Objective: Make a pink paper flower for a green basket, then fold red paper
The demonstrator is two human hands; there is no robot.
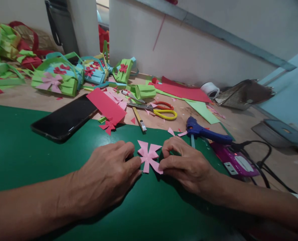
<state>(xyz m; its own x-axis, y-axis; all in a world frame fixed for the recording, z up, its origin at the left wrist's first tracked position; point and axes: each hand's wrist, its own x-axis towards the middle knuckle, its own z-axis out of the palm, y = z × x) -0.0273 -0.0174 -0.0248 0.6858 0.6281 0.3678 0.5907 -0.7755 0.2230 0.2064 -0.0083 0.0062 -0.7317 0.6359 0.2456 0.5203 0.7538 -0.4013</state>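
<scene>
A pink paper bow (pixel 147 156) with several pointed tails lies between my hands above the green mat (pixel 88 221). My left hand (pixel 111 167) pinches its left edge between thumb and curled fingers. With thumb and forefinger closed, my right hand (pixel 186 164) holds the lower right tail. Small pink paper strips (pixel 171 131) lie just beyond my right hand, beside a blue glue gun (pixel 206 131). A small red paper bow (pixel 109 126) rests past my left hand, at the edge of a red paper piece (pixel 107 106).
A black phone (pixel 66 117) lies at the left. Scissors (pixel 164 110) and a yellow cutter (pixel 139 120) are beyond the bow. Green paper bags (pixel 56 82) stand at the back left. A purple power strip (pixel 235 160) with black cables sits at the right.
</scene>
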